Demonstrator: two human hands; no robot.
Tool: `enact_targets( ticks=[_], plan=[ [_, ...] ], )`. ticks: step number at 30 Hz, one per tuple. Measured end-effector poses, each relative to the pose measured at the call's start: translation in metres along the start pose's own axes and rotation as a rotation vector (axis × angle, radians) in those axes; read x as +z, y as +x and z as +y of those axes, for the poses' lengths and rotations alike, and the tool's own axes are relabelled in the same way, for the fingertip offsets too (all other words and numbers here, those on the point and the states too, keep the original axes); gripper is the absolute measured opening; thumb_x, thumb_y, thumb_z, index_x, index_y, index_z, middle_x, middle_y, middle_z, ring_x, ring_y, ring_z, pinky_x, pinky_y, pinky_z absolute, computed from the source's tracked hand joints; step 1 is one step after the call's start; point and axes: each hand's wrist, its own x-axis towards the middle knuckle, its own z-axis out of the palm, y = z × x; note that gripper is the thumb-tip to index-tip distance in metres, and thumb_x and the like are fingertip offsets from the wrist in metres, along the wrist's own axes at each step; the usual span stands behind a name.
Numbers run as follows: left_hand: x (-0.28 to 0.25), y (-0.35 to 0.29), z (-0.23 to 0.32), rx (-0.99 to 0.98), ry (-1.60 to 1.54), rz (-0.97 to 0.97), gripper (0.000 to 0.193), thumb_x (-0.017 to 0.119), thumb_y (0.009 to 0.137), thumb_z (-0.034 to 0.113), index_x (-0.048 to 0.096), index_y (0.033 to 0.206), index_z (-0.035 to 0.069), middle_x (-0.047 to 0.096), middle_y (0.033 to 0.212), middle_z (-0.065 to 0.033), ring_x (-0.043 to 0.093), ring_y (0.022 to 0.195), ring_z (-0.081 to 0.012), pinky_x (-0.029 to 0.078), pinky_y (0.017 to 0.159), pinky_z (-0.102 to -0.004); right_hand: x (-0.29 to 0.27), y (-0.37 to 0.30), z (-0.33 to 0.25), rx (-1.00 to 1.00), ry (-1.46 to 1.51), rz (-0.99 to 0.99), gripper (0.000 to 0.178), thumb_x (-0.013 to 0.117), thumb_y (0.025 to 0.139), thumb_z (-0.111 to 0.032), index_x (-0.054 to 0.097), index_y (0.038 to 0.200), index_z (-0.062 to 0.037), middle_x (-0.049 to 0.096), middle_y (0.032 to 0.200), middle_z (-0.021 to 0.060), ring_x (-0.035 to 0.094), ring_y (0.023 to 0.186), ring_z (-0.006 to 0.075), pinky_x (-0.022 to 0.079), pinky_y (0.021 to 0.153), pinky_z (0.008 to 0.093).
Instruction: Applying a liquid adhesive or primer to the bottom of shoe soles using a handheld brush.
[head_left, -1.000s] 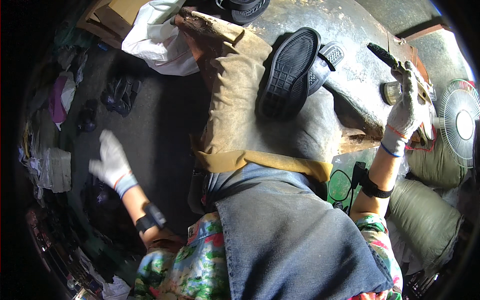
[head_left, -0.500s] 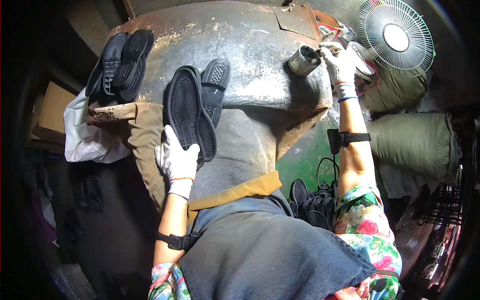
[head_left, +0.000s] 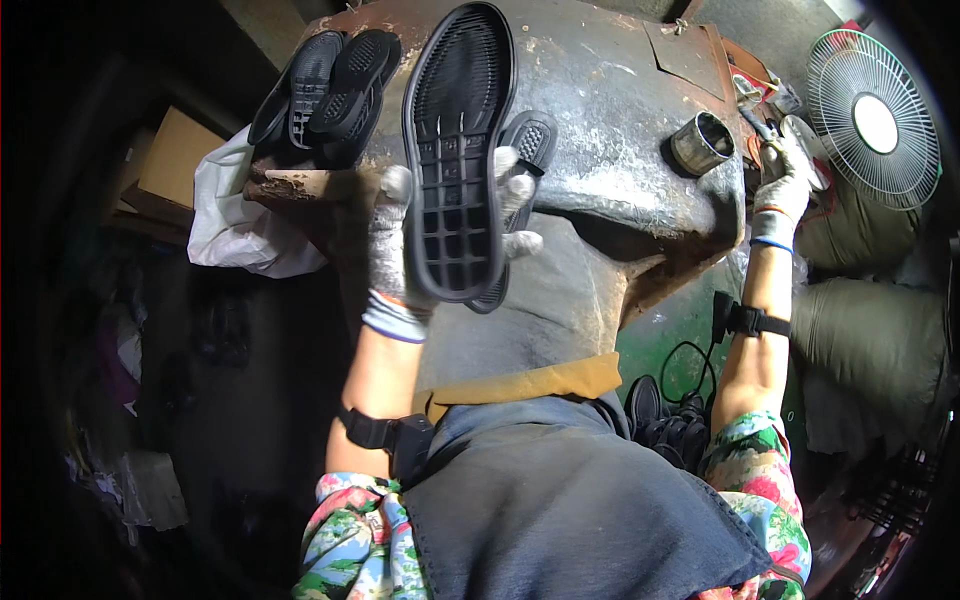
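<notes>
A black shoe sole (head_left: 456,150), its ribbed and gridded side facing up, is raised above the workbench (head_left: 610,110). My left hand (head_left: 388,240), in a white glove, grips it from beneath, thumb on one edge and fingers past the other. Partly hidden behind them lies another black sole or slipper (head_left: 530,138) with a studded patch. My right hand (head_left: 787,185), gloved too, is at the bench's right end, closed round a short greyish stick-like tool (head_left: 757,124) whose kind I cannot make out. Left of this hand stands an open metal can (head_left: 702,143).
Several black soles (head_left: 350,95) lie at the bench's far left, above a white sack (head_left: 245,215) and a cardboard box (head_left: 178,155). A fan (head_left: 875,122) and green bundles (head_left: 872,325) stand at right. Black shoes (head_left: 672,425) rest on the green floor.
My left hand has lifted the sole up off the bench, toward the view. My right hand has moved away from the can, and the whole view has shifted.
</notes>
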Motion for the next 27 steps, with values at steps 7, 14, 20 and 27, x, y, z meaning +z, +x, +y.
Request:
enact_targets(
  ticks=[7, 14, 20, 27],
  plan=[
    [-0.016, 0.031, -0.031, -0.189, -0.170, -0.012, 0.084, 0.053, 0.101, 0.060, 0.035, 0.159, 0.001, 0.043, 0.160, -0.0210, 0.058, 0.126, -0.0472, 0.052, 0.099, -0.0669, 0.104, -0.104, -0.039, 0.179, 0.328, -0.301, 0.017, 0.064, 0.097, -0.007, 0.076, 0.108, -0.0018, 0.074, 0.107, 0.0083, 0.071, 0.096, 0.0182, 0.057, 0.089, 0.0306],
    [-0.043, 0.020, -0.052, -0.429, -0.221, 0.037, 0.087, 0.051, 0.102, 0.059, 0.028, 0.161, -0.002, 0.034, 0.164, -0.0222, 0.058, 0.123, -0.0583, 0.047, 0.098, -0.0771, 0.120, -0.136, -0.020, -0.878, -0.777, -0.582, 0.049, 0.059, 0.080, 0.010, 0.074, 0.122, -0.0129, 0.077, 0.107, 0.0124, 0.074, 0.098, 0.0299, 0.059, 0.087, 0.0368],
    [-0.056, 0.017, -0.056, -0.409, -0.109, 0.144, 0.079, 0.042, 0.103, 0.065, 0.047, 0.151, 0.003, 0.063, 0.136, -0.0285, 0.063, 0.115, -0.0558, 0.052, 0.095, -0.0731, 0.118, -0.196, -0.049, -0.749, -0.684, -0.803, 0.038, 0.065, 0.087, 0.006, 0.073, 0.120, -0.0125, 0.077, 0.102, 0.0090, 0.074, 0.095, 0.0233, 0.058, 0.083, 0.0314],
    [-0.053, 0.030, -0.056, -0.201, -0.014, -0.013, 0.066, 0.041, 0.107, 0.059, 0.063, 0.136, 0.004, 0.067, 0.133, -0.0192, 0.069, 0.111, -0.0390, 0.058, 0.091, -0.0621, 0.115, -0.277, -0.104, 0.326, -0.187, -0.788, 0.023, 0.072, 0.096, -0.014, 0.074, 0.115, -0.0020, 0.077, 0.104, 0.0038, 0.070, 0.092, 0.0096, 0.056, 0.081, 0.0254]
  ],
)
